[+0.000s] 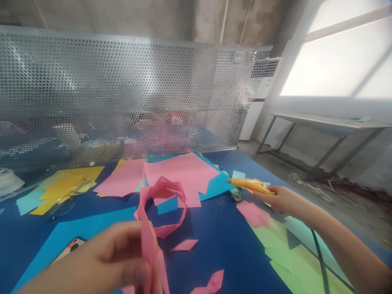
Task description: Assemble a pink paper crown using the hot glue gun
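Note:
A pink folded paper ring (180,196) with a strip hanging below it is pinched in my left hand (122,253), low in the middle of the head view. My right hand (280,199) is closed around the rear of a yellow hot glue gun (249,184), whose dark tip points left. A black cord (320,261) runs down below my right forearm. On the blue table under the ring lie a small pink paper diamond (185,245) and another folded pink paper piece (216,281). Part of the hanging strip is hidden by my left fingers.
Pink sheets (183,171) lie over blue paper at the table's back. Yellow paper (65,185) and eyeglasses (65,202) are at left, near a partly covered phone (72,247). Green sheets (278,249) lie at right. A perforated metal panel (107,90) stands behind the table.

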### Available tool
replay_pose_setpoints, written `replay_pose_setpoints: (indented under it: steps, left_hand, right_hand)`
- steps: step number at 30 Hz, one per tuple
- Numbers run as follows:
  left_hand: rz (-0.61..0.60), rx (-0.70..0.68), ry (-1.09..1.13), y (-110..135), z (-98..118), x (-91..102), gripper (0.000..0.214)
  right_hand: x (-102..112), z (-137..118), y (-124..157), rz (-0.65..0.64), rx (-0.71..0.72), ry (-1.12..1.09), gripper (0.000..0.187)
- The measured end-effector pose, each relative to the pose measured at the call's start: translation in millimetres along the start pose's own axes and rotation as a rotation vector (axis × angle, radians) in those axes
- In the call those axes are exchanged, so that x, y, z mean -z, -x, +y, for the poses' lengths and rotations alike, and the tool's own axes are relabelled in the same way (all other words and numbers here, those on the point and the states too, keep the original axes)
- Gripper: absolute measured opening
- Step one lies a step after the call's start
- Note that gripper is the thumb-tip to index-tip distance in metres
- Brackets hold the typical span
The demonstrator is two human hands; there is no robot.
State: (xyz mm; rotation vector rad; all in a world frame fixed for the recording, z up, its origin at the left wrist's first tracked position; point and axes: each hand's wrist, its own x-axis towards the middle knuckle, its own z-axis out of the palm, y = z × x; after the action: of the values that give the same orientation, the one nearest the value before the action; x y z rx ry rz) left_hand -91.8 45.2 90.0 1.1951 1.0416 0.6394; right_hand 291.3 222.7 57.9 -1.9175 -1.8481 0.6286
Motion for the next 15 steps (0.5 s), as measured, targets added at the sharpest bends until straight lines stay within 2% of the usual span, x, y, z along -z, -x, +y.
replay_pose_setpoints:
  steps: [3,5,9,12,15]
  left_hand:
    - [-0.096,0.157,0.026,-13.1,-6.8,14.0,0.054]
    - [-0.058,0.179,-0.075,-22.2,-7.2,16.8,0.057]
    - [0.269,0.069,-0.222,-29.4,-0.7,17.7,0.044]
    - [0.515,-0.003,-0.339,-29.6,-0.2,21.8,0.040]
    - [0.610,-0.035,-0.432,-34.2,-8.8,23.0,0.035]
  right_hand:
    - [3.3,-12.0,3.8,0.079,0.018,-0.044,0.032]
    - [2.4,-20.0,7.0,0.157,0.055,-0.073,0.028]
    - [-12.5,-34.1,17.2,0.266,0.145,-0.117,0.032]
    - [-32.6,-45.6,30.4,0.267,0.229,-0.165,0.036]
    - [-50.8,-57.1,45.3,0.194,0.335,-0.205,0.037]
